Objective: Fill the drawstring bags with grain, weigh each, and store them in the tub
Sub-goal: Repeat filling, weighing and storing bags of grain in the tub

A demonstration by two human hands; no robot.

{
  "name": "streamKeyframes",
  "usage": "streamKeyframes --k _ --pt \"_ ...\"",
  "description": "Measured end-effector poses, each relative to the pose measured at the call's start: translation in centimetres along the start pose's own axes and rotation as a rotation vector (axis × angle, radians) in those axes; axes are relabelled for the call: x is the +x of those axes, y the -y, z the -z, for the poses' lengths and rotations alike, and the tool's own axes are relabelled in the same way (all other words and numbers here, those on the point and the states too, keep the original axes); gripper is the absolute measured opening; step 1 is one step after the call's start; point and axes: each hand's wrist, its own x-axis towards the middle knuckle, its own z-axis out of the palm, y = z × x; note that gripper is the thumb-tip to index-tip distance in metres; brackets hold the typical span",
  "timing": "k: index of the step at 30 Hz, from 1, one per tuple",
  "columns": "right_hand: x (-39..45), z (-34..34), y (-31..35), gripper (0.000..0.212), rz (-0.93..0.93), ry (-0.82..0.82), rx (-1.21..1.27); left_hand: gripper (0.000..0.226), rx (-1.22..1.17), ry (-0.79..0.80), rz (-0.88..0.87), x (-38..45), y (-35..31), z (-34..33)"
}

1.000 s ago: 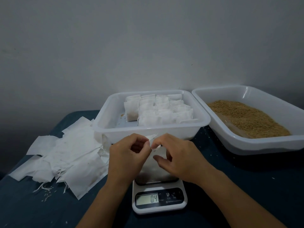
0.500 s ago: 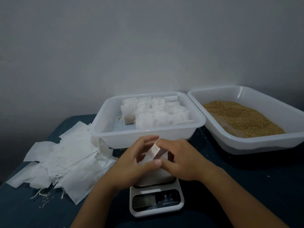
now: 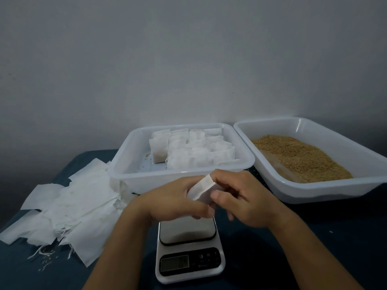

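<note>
We work on a dark blue tabletop against a grey wall. The tub holds filled bags; the tray holds grain. Our left hand and right hand together pinch one drawstring bag above the scale.

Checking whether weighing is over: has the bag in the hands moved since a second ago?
Yes. The bag now sits lifted above the scale platform, held between both hands.

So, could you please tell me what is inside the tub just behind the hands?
The tub holds rows of filled white bags and some bare floor on its left. Anything beneath the bags is covered.
</note>
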Motion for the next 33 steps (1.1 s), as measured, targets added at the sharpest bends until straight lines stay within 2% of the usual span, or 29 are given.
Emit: streamKeyframes --k 2,5,9,11,13,15,16,17,19,21,22,24,26,30,33 --pt "-0.1 0.3 0.0 0.025 0.018 -0.022 -0.007 0.021 -0.016 -0.022 -0.003 0.6 0.6 -0.9" --pt "0.0 0.4 -0.3 0.034 0.012 -0.044 -0.064 0.023 -0.090 -0.140 -0.012 1.5 2.0 -2.1" --pt "0.1 0.7 0.0 0.035 0.014 -0.140 -0.097 0.018 -0.131 -0.258 -0.025 1.8 3.2 -2.5" --pt "0.3 1.5 -0.1 0.026 0.001 -0.285 -0.143 0.022 -0.154 -0.370 -0.027 1.7 3.7 -2.7" --pt "0.7 3.2 -1.0 0.015 -0.069 -0.499 -0.304 0.032 -0.106 -0.481 -0.021 1.6 4.1 -2.9" --pt "1.0 6.0 -3.0 0.013 -0.247 -0.659 -0.477 0.038 0.017 -0.525 -0.032 1.3 4.5 -3.1" --pt "1.0 7.7 -4.3 0.019 -0.381 -0.676 -0.538 0.038 0.085 -0.534 -0.036 1.1 4.7 -3.1" --pt "0.7 9.4 -5.8 0.027 -0.534 -0.638 -0.599 0.038 0.138 -0.546 -0.035 1.0 4.8 -3.1" --pt "0.0 12.1 -8.5 0.044 -0.808 -0.445 -0.724 0.034 0.201 -0.592 -0.040 0.9 4.9 -3.2" --pt "-0.7 13.3 -10.3 0.041 -0.972 -0.251 -0.804 0.031 0.236 -0.631 -0.052 1.0 4.8 -3.3" --pt "-0.9 13.4 -11.0 0.034 -1.003 -0.174 -0.836 0.030 0.241 -0.639 -0.058 1.0 4.7 -3.4" --pt "-1.1 13.4 -11.8 0.035 -1.017 -0.084 -0.882 0.030 0.240 -0.646 -0.075 1.1 4.6 -3.8" --pt "-0.9 13.3 -12.0 0.033 -1.030 -0.042 -0.898 0.029 0.253 -0.677 -0.089 1.3 4.5 -4.3" --pt "-0.3 13.1 -11.9 0.044 -1.084 0.088 -1.019 0.027 0.252 -0.735 -0.096 1.7 4.6 -4.8" --pt "0.0 13.1 -12.0 0.040 -1.110 0.108 -1.033 0.024 0.247 -0.762 -0.097 1.8 4.8 -4.8"
